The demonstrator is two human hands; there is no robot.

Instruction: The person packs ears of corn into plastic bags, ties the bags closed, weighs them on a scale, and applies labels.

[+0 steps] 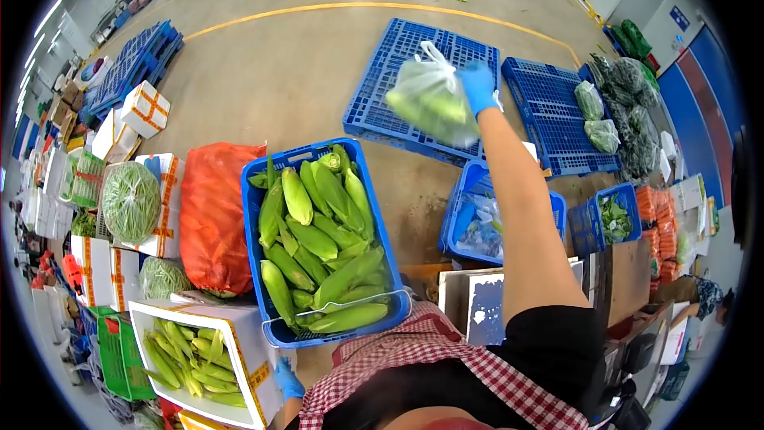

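My right hand (478, 88), in a blue glove, is stretched far forward and grips the knotted top of a clear plastic bag of green corn (432, 101). The bag hangs over a blue pallet (382, 87) and is slightly blurred. My left hand (288, 379), also gloved in blue, is low beside the white foam box (259, 366); its fingers are partly hidden and nothing shows in it. Between my body and the floor stands a blue crate (253, 231) full of corn in green husks (318, 239). More corn (195, 358) lies in the foam box.
Beside the crate is a red mesh sack (215, 223). A blue basket with plastic bags (557, 211) stands right of centre. Another blue pallet (549, 111) holds bagged vegetables (602, 135). White boxes (146, 109) are stacked left. A co-worker (704, 299) is at far right.
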